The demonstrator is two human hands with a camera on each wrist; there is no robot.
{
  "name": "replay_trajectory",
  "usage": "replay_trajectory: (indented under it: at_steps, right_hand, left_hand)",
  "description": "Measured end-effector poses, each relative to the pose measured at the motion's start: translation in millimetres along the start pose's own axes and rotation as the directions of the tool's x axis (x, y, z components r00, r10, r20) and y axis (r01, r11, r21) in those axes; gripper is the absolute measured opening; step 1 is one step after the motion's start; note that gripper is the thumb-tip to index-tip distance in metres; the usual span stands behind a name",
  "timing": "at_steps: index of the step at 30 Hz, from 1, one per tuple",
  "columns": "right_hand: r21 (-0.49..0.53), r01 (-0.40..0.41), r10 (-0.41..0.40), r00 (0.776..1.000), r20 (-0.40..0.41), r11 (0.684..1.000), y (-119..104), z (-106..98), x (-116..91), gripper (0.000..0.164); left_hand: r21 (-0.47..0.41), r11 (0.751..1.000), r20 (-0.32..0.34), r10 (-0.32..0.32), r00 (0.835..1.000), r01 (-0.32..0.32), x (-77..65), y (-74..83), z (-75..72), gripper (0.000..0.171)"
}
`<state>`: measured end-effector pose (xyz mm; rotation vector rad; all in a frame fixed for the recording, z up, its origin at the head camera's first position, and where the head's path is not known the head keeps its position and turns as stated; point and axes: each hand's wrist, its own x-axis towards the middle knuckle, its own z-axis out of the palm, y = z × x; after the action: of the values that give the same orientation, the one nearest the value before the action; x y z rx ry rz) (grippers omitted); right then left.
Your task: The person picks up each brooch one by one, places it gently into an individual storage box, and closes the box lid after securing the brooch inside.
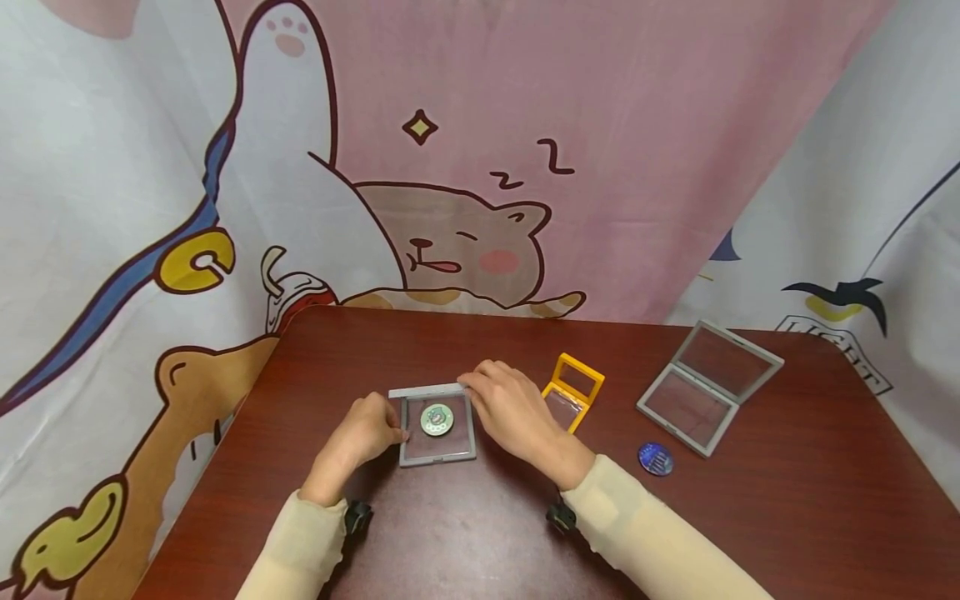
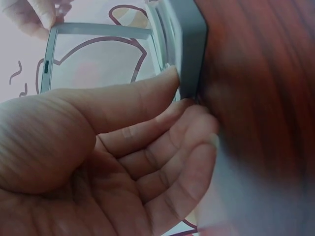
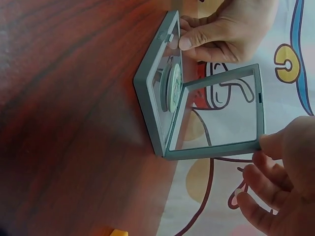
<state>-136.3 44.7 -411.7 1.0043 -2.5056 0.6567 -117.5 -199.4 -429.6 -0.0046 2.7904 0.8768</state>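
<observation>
A grey square display case (image 1: pixel 438 459) with clear film in its frame lies on the table, its lid raised. On the film of the base sits a round pale-green badge (image 1: pixel 437 420) with a small cartoon figure. At the left side, my left hand (image 1: pixel 365 432) holds the base's edge between thumb and fingers. My right hand (image 1: pixel 513 408) pinches a free corner of the lid (image 3: pixel 216 151), which stands up from the base in the right wrist view. The left wrist view shows the left thumb against the base's frame (image 2: pixel 193 49); the badge cannot be made out there.
A small yellow case (image 1: pixel 582 364) stands open just right of my right hand. Farther right lies a larger grey case (image 1: pixel 672 432), also open, with a round blue badge (image 1: pixel 656 458) in front of it. A printed cartoon curtain (image 1: pixel 637 167) hangs behind the brown table (image 1: pixel 465 542).
</observation>
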Motion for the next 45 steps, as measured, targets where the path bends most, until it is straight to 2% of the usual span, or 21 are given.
replay_trajectory:
  at_steps: [15, 24, 34, 37, 42, 45]
  right_hand:
    - [-0.015, 0.015, -0.014, 0.999, 0.049, 1.0, -13, 4, -20, 0.015]
    - [-0.007, 0.013, -0.013, 0.998, 0.054, 1.0, -17, 7, -27, 0.016]
    - [-0.003, -0.019, 0.02, 0.988, 0.153, 1.0, -20, 11, -34, 0.011]
    - [-0.017, -0.016, 0.019, 0.985, 0.171, 1.0, -21, 12, -36, 0.008]
    - [-0.035, -0.01, 0.017, 0.981, 0.193, 0.999, -20, 15, -39, 0.018]
    - [-0.045, 0.001, 0.008, 0.977, 0.212, 0.999, -19, 17, -41, 0.018]
  left_hand:
    - [0.002, 1.0, -0.025, 0.006, 1.0, -0.006, -0.1, -2.4, -0.8, 0.035]
    - [-0.002, 1.0, 0.002, 0.002, 1.0, -0.002, 1.7, -3.5, -2.6, 0.018]
    - [0.004, 0.998, -0.001, 0.064, 0.998, -0.064, -0.6, -8.6, -6.3, 0.024]
    - [-0.021, 0.998, 0.009, 0.06, 0.998, -0.06, -1.2, -8.8, -6.3, 0.024]
    - [-0.036, 0.998, 0.017, 0.049, 0.999, -0.048, -1.6, -7.9, -5.9, 0.024]
    - [-0.036, 0.999, 0.024, 0.04, 0.999, -0.04, -1.9, -7.1, -5.7, 0.023]
